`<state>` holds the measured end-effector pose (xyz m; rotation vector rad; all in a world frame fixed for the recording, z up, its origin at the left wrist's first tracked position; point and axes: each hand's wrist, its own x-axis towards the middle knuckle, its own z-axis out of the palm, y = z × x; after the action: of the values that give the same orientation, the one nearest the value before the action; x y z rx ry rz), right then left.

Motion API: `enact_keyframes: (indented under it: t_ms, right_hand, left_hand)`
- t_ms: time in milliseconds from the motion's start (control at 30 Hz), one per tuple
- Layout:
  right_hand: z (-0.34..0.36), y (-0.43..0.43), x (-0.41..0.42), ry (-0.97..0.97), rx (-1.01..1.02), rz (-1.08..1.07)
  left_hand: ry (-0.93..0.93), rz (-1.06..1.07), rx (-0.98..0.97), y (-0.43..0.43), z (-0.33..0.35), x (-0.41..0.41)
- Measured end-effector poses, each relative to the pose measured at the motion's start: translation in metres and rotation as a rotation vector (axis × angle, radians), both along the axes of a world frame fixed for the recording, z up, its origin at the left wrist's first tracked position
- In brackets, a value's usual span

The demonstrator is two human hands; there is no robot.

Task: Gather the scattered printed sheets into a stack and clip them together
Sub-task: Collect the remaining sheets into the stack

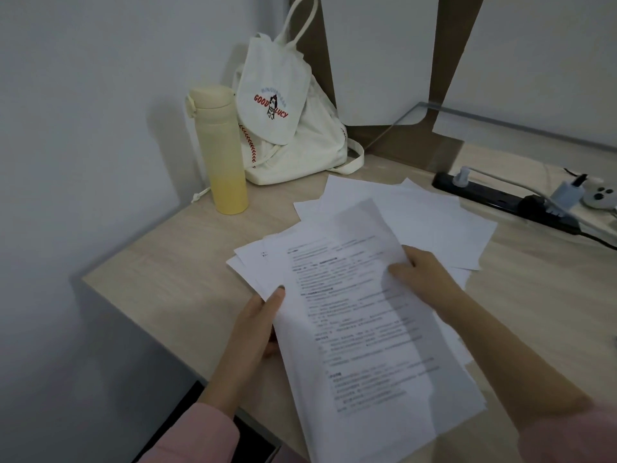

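Basically both hands on paper. Left hand (257,324) pinches the left edge of the white printed text sheets (360,315), thumb on top, fingers underneath. Right hand (424,279) lies palm-down on the same sheets near their upper right edge, fingers curled onto the paper; whether it's clamping the edge, can't tell. Held sheets lie tilted across the light wood-grain desk (173,282), fanned unevenly between the two hands. More loose white sheets (434,218) spread flat behind the right hand. Pale yellow cylindrical bottle (220,148) and cream canvas backpack (290,128) stand far back, black power strip (500,198) at right.
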<state>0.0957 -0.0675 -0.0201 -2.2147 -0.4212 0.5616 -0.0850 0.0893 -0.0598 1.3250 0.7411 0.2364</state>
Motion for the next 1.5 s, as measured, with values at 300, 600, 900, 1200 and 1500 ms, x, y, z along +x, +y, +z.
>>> enact_keyframes:
  t_ms: [300,600,900,1200,1500]
  right_hand:
    - [-0.022,-0.029,0.013,-0.109,-0.099,-0.214]
    - [-0.019,-0.03,0.007,0.075,-0.074,-0.187]
    - [-0.013,-0.033,0.004,0.052,0.03,-0.211]
    - [0.059,-0.064,0.007,-0.357,0.427,-0.474]
    - [0.084,-0.102,0.015,0.139,1.23,-0.634]
  left_hand:
    - [0.035,0.043,0.135,0.006,-0.005,-0.008]
    - [0.064,0.031,0.148,0.006,-0.004,-0.008]
    - [0.081,-0.006,0.109,0.005,-0.005,-0.016]
    - [-0.008,0.11,0.04,-0.007,-0.015,-0.003]
    - [-0.087,0.262,0.045,-0.036,-0.015,0.011]
